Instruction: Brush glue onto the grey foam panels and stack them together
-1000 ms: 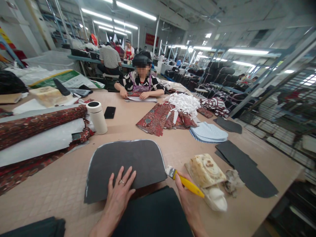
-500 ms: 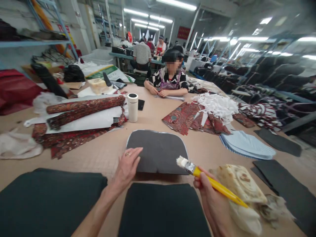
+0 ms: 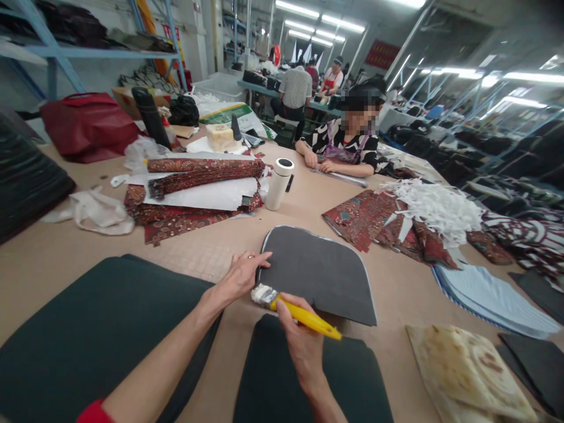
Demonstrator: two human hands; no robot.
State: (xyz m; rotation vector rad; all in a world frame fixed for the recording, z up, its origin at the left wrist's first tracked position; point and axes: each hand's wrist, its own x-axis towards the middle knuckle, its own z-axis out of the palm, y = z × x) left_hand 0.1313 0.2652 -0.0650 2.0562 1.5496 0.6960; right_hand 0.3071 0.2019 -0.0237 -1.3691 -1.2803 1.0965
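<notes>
While the right hand (image 3: 304, 342) pinches the yellow brush (image 3: 308, 319) in its fingers, the grey panel (image 3: 317, 271) on the surface (image 3: 399, 288) shows white far and right edges; near edge seems bare. Left hand's (image 3: 240, 275) pinch cannot be told.

Yellow-handled brush (image 3: 312, 321) in right fingers (image 3: 298, 301), gray panel (image 3: 315, 269)
</notes>
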